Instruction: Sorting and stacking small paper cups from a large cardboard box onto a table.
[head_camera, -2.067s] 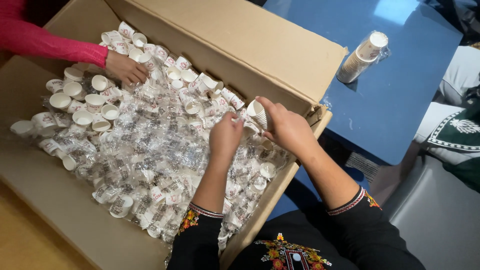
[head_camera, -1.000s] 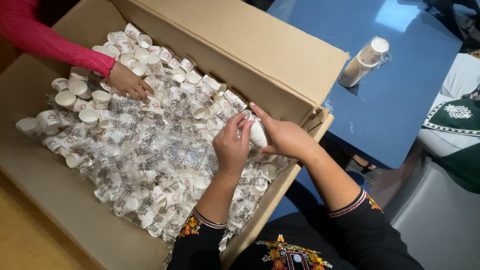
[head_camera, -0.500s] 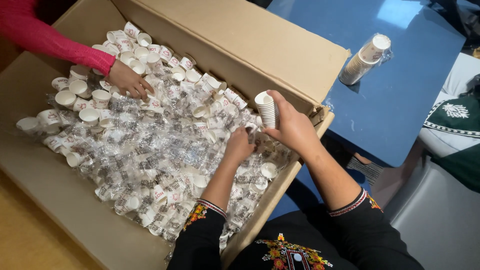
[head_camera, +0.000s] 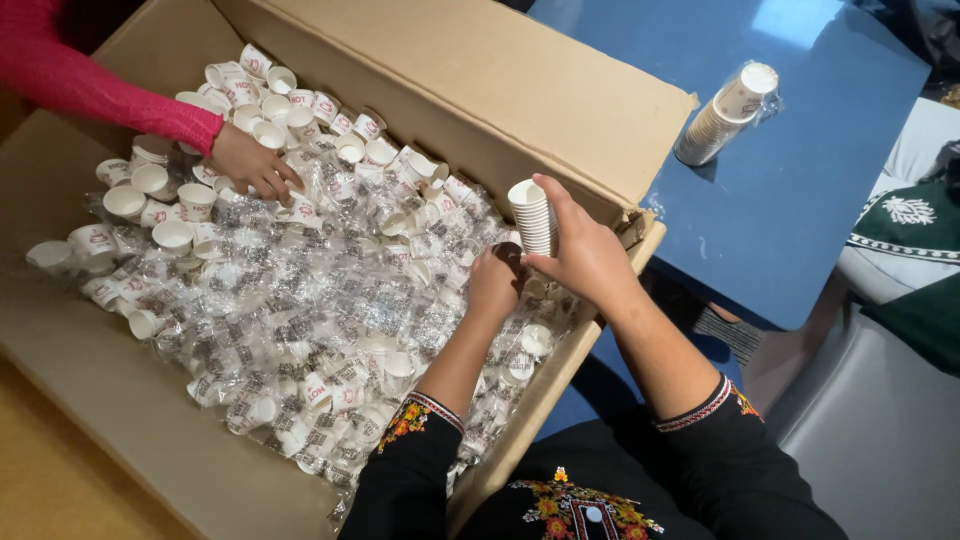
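Your right hand (head_camera: 585, 255) is closed around a short stack of small white paper cups (head_camera: 533, 215), held upright just above the near corner of the large cardboard box (head_camera: 470, 80). Thumb and fingers wrap the lower half of the stack, and its open rim stands clear above them. Your left hand (head_camera: 497, 283) sits just below and left of the stack, pressed down among the plastic-wrapped cup sleeves (head_camera: 300, 310) that fill the box; whether it grips 1 of them or only rests there cannot be told.

Judging by the look, the stack is very light and thin-walled, so it will crush or go oval if you squeeze hard. Nested cups also slide apart easily, so hold low and around the sides, as you do now, and keep the stack vertical. The wrapped sleeves look slippery and crinkly.

Across the box, another person's hand (head_camera: 252, 163) in a pink sleeve rests on the loose cups at the far left side. 1 wrapped sleeve of cups (head_camera: 722, 112) lies apart on the blue table (head_camera: 800, 200), to your right.
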